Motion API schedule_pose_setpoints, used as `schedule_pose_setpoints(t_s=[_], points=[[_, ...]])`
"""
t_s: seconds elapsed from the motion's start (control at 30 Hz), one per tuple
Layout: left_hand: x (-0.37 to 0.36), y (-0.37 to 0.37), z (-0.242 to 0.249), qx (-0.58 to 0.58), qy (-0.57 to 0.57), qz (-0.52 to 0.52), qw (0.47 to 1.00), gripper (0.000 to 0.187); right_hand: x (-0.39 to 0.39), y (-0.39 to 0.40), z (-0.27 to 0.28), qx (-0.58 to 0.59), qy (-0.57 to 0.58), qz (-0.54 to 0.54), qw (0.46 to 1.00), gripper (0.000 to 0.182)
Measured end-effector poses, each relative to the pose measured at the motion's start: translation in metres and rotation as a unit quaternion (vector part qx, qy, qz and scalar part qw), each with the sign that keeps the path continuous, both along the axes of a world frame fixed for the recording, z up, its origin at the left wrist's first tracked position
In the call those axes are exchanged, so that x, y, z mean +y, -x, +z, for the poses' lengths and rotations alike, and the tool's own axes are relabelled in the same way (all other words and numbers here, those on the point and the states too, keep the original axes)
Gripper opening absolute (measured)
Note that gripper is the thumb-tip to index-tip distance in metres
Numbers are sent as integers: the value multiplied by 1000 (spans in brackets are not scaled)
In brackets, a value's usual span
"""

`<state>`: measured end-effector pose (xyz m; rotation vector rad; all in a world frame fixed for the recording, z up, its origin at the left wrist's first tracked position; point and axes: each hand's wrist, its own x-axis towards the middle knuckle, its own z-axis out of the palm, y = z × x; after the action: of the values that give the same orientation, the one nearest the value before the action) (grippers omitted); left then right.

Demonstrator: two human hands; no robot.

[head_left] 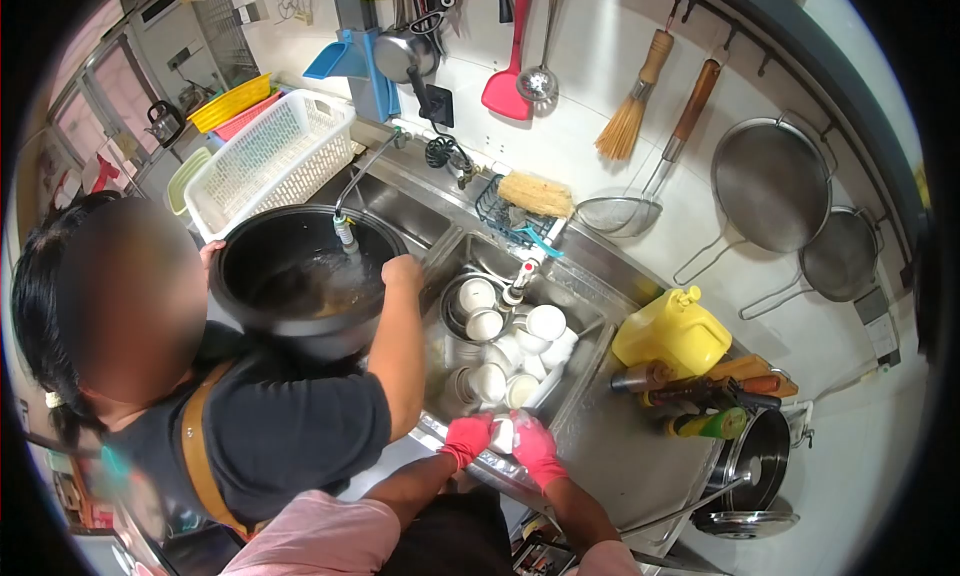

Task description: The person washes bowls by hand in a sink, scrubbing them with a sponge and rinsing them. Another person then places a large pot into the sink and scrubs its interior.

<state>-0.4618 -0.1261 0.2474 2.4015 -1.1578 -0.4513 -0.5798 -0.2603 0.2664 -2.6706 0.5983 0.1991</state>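
In pink gloves, my left hand (468,441) and my right hand (536,444) are both closed around a small white cup (502,435) at the sink's front edge. Beyond them the metal sink (583,374) holds several white cups and bowls (487,383), heaped together. A round dark pot (463,306) with white cups in it sits at the back of this sink, beside the tap (524,276).
A person (290,426) at my left grips a large black pot (310,326) under a running hose (345,231). A yellow jug (680,333), green bottle (712,423) and steel pot (755,456) stand right. Behind are a loofah (535,193) and white basket (270,161).
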Motion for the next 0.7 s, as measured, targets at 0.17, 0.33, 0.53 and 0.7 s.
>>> schedule_pose_setpoints(t_s=[0.17, 0.33, 0.53, 0.7], points=[[0, 0, -5, 13, -5, 0, 1000, 27, 0, 0, -1, -2, -3, -7, 1000, 35], [1, 0, -7, 12, -2, 0, 1000, 28, -2, 3, -15, -3, 10, 3, 1000, 47], [0, -1, -1, 35, -8, 6, 999, 25, -1, 6, -23, -36, 40, 8, 999, 45], [0, 1, -3, -1, 7, 3, 1000, 27, -1, 8, -30, -39, 41, 7, 998, 45]])
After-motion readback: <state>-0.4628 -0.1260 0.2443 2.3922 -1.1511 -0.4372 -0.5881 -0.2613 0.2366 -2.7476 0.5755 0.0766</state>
